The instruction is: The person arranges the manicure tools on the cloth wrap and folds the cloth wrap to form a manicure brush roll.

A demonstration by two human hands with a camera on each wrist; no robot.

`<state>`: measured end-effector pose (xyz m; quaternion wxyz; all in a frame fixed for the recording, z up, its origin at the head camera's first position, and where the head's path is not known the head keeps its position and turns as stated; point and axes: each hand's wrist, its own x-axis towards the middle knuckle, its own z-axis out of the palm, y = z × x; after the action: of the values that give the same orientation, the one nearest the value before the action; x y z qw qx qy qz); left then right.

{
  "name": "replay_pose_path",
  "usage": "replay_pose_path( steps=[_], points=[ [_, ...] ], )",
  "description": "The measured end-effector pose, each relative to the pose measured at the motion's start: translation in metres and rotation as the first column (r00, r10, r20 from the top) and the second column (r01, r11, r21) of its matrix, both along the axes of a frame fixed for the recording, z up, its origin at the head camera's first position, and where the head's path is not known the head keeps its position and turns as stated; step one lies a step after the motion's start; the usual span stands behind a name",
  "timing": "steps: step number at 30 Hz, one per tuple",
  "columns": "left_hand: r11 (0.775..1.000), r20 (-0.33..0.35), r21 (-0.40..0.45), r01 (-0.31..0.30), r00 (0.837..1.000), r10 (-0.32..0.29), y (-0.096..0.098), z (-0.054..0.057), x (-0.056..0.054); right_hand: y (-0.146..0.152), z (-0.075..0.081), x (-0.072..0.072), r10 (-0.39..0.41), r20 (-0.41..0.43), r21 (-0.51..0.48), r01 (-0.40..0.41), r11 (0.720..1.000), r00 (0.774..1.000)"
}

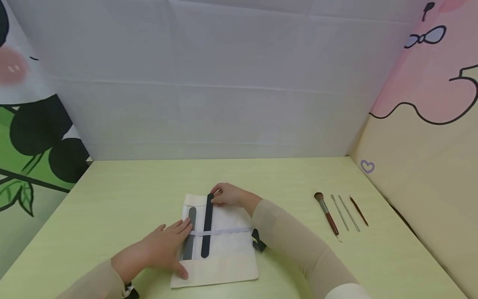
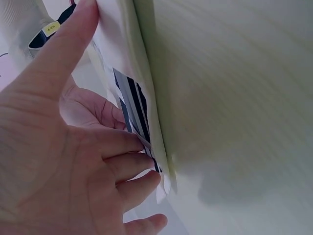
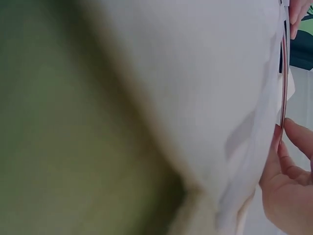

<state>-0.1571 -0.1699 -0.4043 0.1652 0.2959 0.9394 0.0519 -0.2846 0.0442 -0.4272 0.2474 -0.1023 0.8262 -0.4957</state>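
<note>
A white cloth roll (image 1: pixel 234 253) lies unfolded in front of me, with a pale lavender band (image 1: pixel 231 230) across its middle. A grey nail file (image 1: pixel 192 214) sits under the band near the left edge, its lower end at the bottom fold. My left hand (image 1: pixel 160 249) rests along that edge, fingers spread, fingertips by the grey file. Between thumb and fingers, my right hand (image 1: pixel 231 195) pinches the top end of a black nail file (image 1: pixel 208 216), which passes under the band. The right wrist view shows this file (image 3: pixel 283 93) edge-on, thin with a pinkish core.
To the right on the pale green table (image 1: pixel 284 182) lie a brush (image 1: pixel 328 214) with a reddish handle, two thin metal sticks (image 1: pixel 340 212) (image 1: pixel 349 214) and a slim brown stick (image 1: pixel 359 211). A white sheet (image 1: pixel 224 83) stands behind, with cartoon-printed panels at both sides.
</note>
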Motion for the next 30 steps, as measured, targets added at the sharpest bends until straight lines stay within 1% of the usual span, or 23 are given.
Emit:
replay_pose_path(
  steps=[6,11,15,20,30],
  points=[
    [1.0,0.0,0.016,0.003,1.0,-0.003,-0.001,0.001,0.0,-0.003,0.002,0.004,0.055,-0.051,0.079,-0.051,0.996,0.997],
    [1.0,0.006,0.02,0.018,1.0,-0.018,0.002,0.004,0.0,-0.003,0.004,0.007,0.11,-0.072,0.133,-0.099,0.986,0.991],
    [1.0,0.013,0.01,0.017,1.0,-0.017,0.003,0.004,-0.001,-0.002,0.006,0.009,0.151,-0.08,0.175,-0.135,0.975,0.985],
    [1.0,0.013,-0.006,0.01,1.0,-0.01,0.003,0.004,-0.002,-0.002,0.008,0.012,0.168,-0.079,0.187,-0.15,0.971,0.983],
    [1.0,0.016,0.003,0.014,1.0,-0.014,0.003,0.001,-0.002,-0.001,0.006,0.013,0.178,-0.08,0.176,-0.162,0.971,0.981]
  ],
)
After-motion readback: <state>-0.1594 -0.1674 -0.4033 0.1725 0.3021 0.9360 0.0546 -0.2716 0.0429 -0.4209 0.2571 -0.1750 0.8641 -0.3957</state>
